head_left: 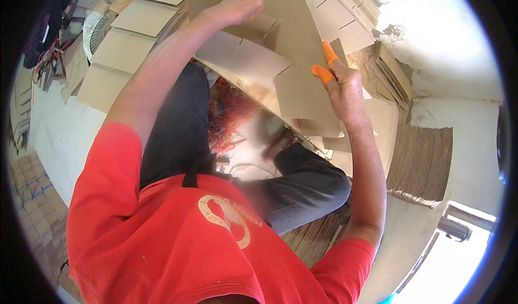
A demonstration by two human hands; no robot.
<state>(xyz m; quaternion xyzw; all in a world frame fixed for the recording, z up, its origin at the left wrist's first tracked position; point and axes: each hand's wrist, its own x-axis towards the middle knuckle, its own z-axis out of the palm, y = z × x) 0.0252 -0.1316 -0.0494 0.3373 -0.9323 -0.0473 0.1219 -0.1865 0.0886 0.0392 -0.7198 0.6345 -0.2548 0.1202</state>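
Slotted grey-brown cardboard pieces meet crosswise in front of me, above a low wooden board (pixel 258 94). At the upper left, my left hand (pixel 240 7) is closed at the upper edge of a slotted cardboard strip (pixel 237 51); its fingertips are mostly hidden, with a bit of orange showing. My right hand (pixel 345 85) grips the right side of a tall cardboard sheet (pixel 302 45), its thumb side hidden. Orange covers sit on two of its fingers, which lie against the cardboard. The sheet stands tilted and crosses the strip near a slot.
Overlapping cardboard sheets (pixel 123 50) fan out at the left. A thick cardboard stack (pixel 421 164) stands at the right by the wall. Red shreds (pixel 229 110) lie on the floor between my bent legs. Bundled pieces (pixel 35 207) are piled at the far left.
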